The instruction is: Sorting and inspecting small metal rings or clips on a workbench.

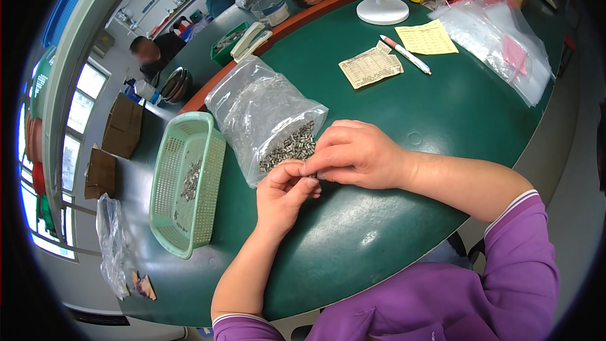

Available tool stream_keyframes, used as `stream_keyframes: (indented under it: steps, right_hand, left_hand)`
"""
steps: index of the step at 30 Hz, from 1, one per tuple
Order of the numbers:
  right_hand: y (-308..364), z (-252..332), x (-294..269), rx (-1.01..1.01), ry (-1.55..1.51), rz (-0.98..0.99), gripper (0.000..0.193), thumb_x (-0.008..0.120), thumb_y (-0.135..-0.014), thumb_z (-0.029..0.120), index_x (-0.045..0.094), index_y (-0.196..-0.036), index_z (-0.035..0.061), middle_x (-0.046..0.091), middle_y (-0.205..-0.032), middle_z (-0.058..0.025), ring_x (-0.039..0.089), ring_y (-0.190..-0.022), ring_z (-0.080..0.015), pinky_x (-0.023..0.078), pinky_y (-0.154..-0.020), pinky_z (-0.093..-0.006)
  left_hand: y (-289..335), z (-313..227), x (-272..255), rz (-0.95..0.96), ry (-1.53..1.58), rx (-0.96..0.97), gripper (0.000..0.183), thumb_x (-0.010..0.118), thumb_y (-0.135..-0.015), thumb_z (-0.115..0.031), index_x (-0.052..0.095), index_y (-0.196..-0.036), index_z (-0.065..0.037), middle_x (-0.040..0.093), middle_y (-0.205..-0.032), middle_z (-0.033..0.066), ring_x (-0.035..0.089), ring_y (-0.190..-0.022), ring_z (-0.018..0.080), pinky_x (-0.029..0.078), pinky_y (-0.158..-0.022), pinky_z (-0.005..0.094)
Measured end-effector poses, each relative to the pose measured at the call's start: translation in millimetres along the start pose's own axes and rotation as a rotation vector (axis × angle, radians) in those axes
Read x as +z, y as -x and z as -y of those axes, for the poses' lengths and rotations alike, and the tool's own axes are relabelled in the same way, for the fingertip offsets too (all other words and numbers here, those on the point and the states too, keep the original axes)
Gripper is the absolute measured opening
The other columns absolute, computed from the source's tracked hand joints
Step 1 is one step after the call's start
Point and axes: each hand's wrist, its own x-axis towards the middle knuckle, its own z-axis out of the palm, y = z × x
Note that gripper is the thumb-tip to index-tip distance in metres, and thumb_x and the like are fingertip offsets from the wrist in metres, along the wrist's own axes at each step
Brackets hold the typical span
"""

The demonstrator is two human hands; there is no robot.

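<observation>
My left hand (282, 194) and my right hand (356, 156) meet over the green table (353, 227), fingertips pinched together. Whatever sits between the fingers is tiny and mostly covered, so I cannot make it out. Just beyond them lies a clear plastic bag (252, 101), its near end filled with small metal cylinders (291, 146). To the left stands a light green perforated basket (216, 180) with a small heap of metal pieces (191, 180) on its bottom.
A white fan (383, 11) stands at the back. Paper slips (369, 66), a pen (406, 55) and flat plastic bags (499, 44) lie toward the right. An empty-looking plastic bag (112, 246) hangs at the left edge, near cardboard boxes (123, 125). Another person (167, 50) sits far left.
</observation>
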Motion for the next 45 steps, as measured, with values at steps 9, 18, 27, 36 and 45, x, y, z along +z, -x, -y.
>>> stream_keyframes:
  steps: [9, 18, 27, 36, 45]
  right_hand:
    - [-0.8, 6.2, -7.1, -0.161, 0.258, 0.059, 0.017, 0.074, -0.077, 0.016, 0.070, -0.093, 0.0187, 0.062, -0.091, 0.0038, 0.061, -0.085, -0.0176, 0.046, -0.070, -0.0330]
    - [-1.5, 4.4, -7.7, -0.145, 0.182, 0.091, 0.020, 0.077, -0.075, 0.017, 0.067, -0.093, 0.0157, 0.063, -0.093, 0.0009, 0.061, -0.086, -0.0208, 0.046, -0.074, -0.0347]
    - [-2.0, 5.8, -1.5, 0.018, -0.316, 0.188, 0.011, 0.072, -0.083, 0.018, 0.065, -0.088, 0.0120, 0.060, -0.084, -0.0036, 0.059, -0.086, -0.0253, 0.048, -0.079, -0.0388]
    - [1.4, 13.1, 3.9, 0.154, -0.520, 0.199, 0.011, 0.073, -0.085, 0.019, 0.069, -0.091, 0.0111, 0.058, -0.082, -0.0044, 0.060, -0.082, -0.0217, 0.048, -0.072, -0.0332]
    - [0.4, 11.9, 0.7, -0.086, -0.228, 0.075, 0.015, 0.078, -0.077, 0.013, 0.072, -0.090, 0.0134, 0.063, -0.084, -0.0018, 0.062, -0.076, -0.0226, 0.050, -0.068, -0.0335]
  left_hand:
    - [-1.8, 1.6, 0.4, 0.028, 0.088, -0.071, 0.006, 0.066, -0.088, 0.004, 0.062, -0.092, 0.003, 0.062, -0.093, 0.0108, 0.064, -0.077, 0.0166, 0.056, -0.069, 0.0296]
    - [-0.5, 2.5, -3.0, 0.096, 0.177, -0.183, 0.012, 0.070, -0.088, -0.001, 0.059, -0.093, -0.002, 0.062, -0.090, 0.0079, 0.062, -0.073, 0.0153, 0.055, -0.066, 0.0285]
    - [-0.5, -1.7, -1.6, 0.352, 0.318, -0.341, 0.040, 0.081, -0.081, -0.035, 0.057, -0.096, -0.008, 0.057, -0.081, 0.0016, 0.056, -0.066, 0.0115, 0.047, -0.058, 0.0246]
    - [3.6, -7.8, 1.0, 0.377, 0.316, -0.409, 0.052, 0.083, -0.075, -0.044, 0.057, -0.101, -0.008, 0.057, -0.080, 0.0006, 0.053, -0.059, 0.0098, 0.042, -0.052, 0.0228]
    - [5.4, -2.2, -1.9, 0.329, 0.330, -0.357, 0.042, 0.085, -0.076, -0.034, 0.056, -0.094, -0.009, 0.060, -0.080, 0.0012, 0.055, -0.061, 0.0104, 0.044, -0.053, 0.0228]
